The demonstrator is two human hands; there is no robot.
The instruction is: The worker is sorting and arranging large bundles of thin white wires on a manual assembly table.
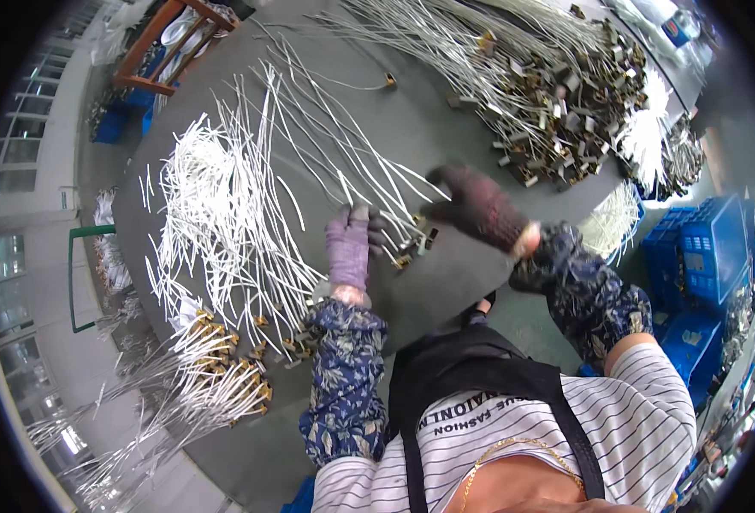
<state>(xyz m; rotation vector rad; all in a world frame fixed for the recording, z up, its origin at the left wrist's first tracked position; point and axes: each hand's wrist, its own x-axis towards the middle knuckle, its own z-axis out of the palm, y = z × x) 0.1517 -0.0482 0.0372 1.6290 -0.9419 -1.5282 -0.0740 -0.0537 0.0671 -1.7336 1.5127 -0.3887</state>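
Note:
My left hand (350,248), in a purple glove with dark fingertips, is over the grey table with its fingers bent. A short white tube (343,185) runs up from its fingertips and looks pinched there. To the right, my right hand (480,207), in a dark maroon glove, is slightly blurred. Its thumb and fingers are apart, and a white-sleeved wire end (429,183) reaches toward the gap. Between the hands lie several thin wires with small brass-coloured metal parts (403,260) at their near ends. White sleeves cover part of some of these wires.
A heap of loose white tubes (210,192) spreads left on the grey table (446,295). Sleeved wires with brass-coloured ends (232,376) are bundled at the near left edge. A large pile of wired metal parts (565,111) fills the far right. Blue crates (711,248) stand beyond the right edge.

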